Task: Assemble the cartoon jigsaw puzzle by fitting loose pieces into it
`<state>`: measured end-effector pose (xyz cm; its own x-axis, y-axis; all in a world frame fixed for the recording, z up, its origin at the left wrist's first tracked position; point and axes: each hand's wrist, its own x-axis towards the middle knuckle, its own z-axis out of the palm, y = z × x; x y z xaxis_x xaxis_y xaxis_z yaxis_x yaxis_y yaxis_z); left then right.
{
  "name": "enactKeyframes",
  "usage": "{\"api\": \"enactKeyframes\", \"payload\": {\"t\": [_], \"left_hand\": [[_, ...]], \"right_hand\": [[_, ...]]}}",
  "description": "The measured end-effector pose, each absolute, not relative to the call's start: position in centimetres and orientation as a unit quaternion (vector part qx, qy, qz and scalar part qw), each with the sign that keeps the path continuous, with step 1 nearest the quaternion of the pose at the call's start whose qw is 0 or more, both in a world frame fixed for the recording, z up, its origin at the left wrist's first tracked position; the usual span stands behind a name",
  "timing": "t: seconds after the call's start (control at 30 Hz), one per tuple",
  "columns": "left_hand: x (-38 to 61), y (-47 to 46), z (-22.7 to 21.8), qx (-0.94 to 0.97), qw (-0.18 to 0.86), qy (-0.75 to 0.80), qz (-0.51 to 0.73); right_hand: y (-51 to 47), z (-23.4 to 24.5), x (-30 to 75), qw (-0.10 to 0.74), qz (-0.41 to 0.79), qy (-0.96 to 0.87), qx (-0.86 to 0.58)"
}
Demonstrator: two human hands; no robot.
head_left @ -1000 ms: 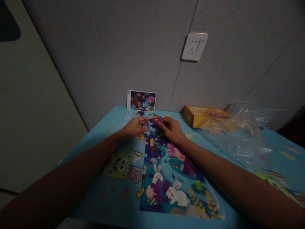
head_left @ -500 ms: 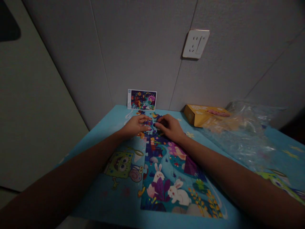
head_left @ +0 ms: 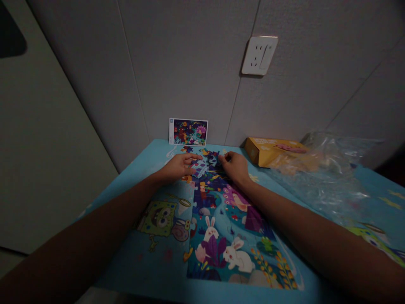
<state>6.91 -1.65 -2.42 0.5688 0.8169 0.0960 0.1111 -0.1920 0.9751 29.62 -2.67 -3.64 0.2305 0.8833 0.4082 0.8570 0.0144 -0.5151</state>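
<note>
Jigsaw work, and the step in hand looks like sorting or fitting pieces at the far end. The puzzle (head_left: 218,228) lies flat on the blue cover (head_left: 126,190), near part joined with rabbits showing, its far end reaching up between the hands. Left hand (head_left: 179,166): thumb and fingers apart around a pale piece (head_left: 200,168); can't tell if it's gripped or only touched. Right hand (head_left: 236,166): fingers curled, tips right beside a dark piece (head_left: 214,159); a pinch is likely, but contact is too dim to confirm. Card (head_left: 190,132) with the small picture leans on the wall behind; box (head_left: 275,150) and plastic bag (head_left: 325,185) off to the right. Next move probably calls for checking the dark piece against the card, turning it to suit, then lining up its tabs before pressing flat.
</note>
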Motion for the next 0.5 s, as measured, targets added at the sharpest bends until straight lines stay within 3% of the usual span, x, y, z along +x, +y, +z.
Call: {"api": "enactKeyframes", "payload": {"t": [0.3,0.43,0.5], "left_hand": [[7.0,-1.7,-2.5,0.695,0.538,0.342,0.333],[7.0,-1.7,-2.7,0.698,0.528,0.346,0.338],[7.0,-1.6,-2.7,0.698,0.532,0.341,0.338]], "right_hand": [[-2.8,-3.7,29.7,0.334,-0.021,-0.604,-0.724],[-3.4,-3.4,29.1,0.416,-0.012,-0.693,-0.588],[-3.8,-3.2,28.8,0.417,0.025,-0.772,-0.479]]}}
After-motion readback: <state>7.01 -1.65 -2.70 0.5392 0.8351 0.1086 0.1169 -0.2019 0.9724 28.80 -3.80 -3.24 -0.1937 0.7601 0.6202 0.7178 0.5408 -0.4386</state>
